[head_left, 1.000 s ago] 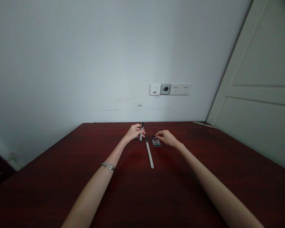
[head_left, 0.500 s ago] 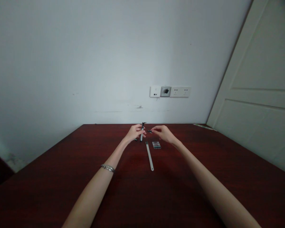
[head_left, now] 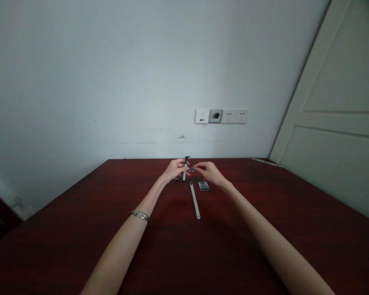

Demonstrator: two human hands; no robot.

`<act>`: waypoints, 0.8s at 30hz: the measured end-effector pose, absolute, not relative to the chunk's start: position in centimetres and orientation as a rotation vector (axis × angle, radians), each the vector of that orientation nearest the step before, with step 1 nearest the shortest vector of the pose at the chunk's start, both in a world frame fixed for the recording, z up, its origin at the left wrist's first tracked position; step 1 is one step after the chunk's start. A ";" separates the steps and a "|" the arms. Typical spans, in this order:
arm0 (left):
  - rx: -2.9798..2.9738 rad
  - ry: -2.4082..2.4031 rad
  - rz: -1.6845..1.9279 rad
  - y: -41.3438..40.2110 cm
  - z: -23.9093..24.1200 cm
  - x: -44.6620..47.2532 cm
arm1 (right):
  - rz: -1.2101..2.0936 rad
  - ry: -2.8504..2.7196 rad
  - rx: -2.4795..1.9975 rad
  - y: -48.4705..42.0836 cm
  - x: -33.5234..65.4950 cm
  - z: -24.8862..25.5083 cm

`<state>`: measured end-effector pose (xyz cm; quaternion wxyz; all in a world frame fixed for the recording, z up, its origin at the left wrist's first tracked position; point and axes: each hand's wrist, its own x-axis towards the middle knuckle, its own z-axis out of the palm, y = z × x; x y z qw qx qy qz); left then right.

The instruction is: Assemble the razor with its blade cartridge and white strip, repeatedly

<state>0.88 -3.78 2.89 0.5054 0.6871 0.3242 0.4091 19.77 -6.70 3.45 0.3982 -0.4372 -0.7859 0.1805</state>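
Observation:
My left hand (head_left: 175, 169) is closed around a slim grey-and-black handle (head_left: 185, 170), held upright with a small black fitting at its top. Between the fingertips of my right hand (head_left: 209, 173) is a small dark flat piece (head_left: 192, 169), too small to name. Its left end reaches the fingers of my left hand, beside the handle; whether it touches the handle I cannot tell. On the table just below lies a long, narrow grey strip (head_left: 194, 201) with a dark upper end and a hole at its lower end. A small clear box (head_left: 203, 186) rests under my right hand.
The dark red wooden table (head_left: 80, 213) runs back to a pale wall (head_left: 110, 82) with a row of sockets (head_left: 234, 116). A small dark object (head_left: 176, 179) lies beneath my left hand. A printed strip (head_left: 267, 162) lies at the back right, near a panelled door (head_left: 335, 114).
My right hand has brought the small dark piece leftward, up to the fingers of my left hand. My left hand still grips the handle. The view has shifted slightly.

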 end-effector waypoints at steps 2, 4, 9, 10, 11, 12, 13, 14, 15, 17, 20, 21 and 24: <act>1.658 0.785 0.988 -3.7 2.8 0.9 | 0.519 -1.967 -1.116 -6.7 19.7 3.4; 1.659 0.784 0.989 -3.7 2.8 0.9 | 0.579 -1.935 -1.118 -6.8 19.6 3.3; 1.651 0.769 1.013 -3.7 2.8 1.0 | 0.712 -1.834 -1.125 -6.7 19.5 3.1; 1.648 0.766 1.018 -3.7 2.8 1.0 | 0.732 -1.818 -1.126 -6.6 19.5 3.0; 1.647 0.763 1.023 -3.7 2.7 1.0 | 0.752 -1.805 -1.125 -6.5 19.4 3.0; 1.647 0.761 1.027 -3.6 2.7 0.9 | 0.773 -1.797 -1.119 -6.4 19.4 2.9; 1.647 0.760 1.031 -3.5 2.6 0.9 | 0.795 -1.790 -1.111 -6.4 19.4 2.9; 1.648 0.759 1.035 -3.4 2.6 0.8 | 0.818 -1.786 -1.097 -6.3 19.4 2.8; 1.648 0.760 1.037 -3.3 2.5 0.8 | 0.839 -1.785 -1.084 -6.3 19.4 2.8; 1.649 0.760 1.040 -3.2 2.5 0.8 | 0.857 -1.786 -1.067 -6.3 19.4 2.8; 1.643 0.754 1.044 -3.2 2.5 0.7 | 0.816 -1.823 -1.073 -6.6 19.4 2.9; 1.639 0.754 1.046 -3.2 2.5 0.8 | 0.794 -1.840 -1.076 -6.7 19.5 3.0; 1.634 0.760 1.045 -3.2 2.5 0.8 | 0.740 -1.894 -1.061 -6.8 19.6 3.0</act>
